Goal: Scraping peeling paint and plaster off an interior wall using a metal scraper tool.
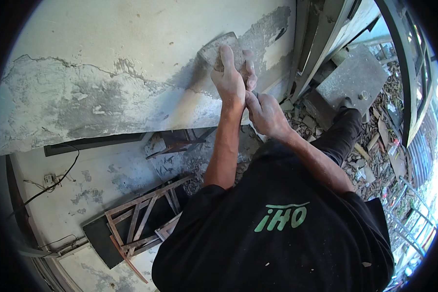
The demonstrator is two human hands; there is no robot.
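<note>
A wide, dust-coated scraper blade (213, 49) lies against a peeling plastered wall (106, 91). My left hand (229, 78) is wrapped around the tool just below the blade, with its thumb laid on the blade's face. Lower down, my right hand (266, 114) grips the handle end, most of which the fingers hide. Pale dust coats both hands. Around the blade the wall shows bare grey patches, and a ragged crack in the paint runs off to the left.
My shoe (346, 103) rests on a dusty grey slab or box (354, 78) at the right. Rubble and dry leaves (379, 160) cover the ground beside it. A metal-framed window (408, 73) stands at far right. Below left are a wooden frame (133, 219) and a black cable (67, 169).
</note>
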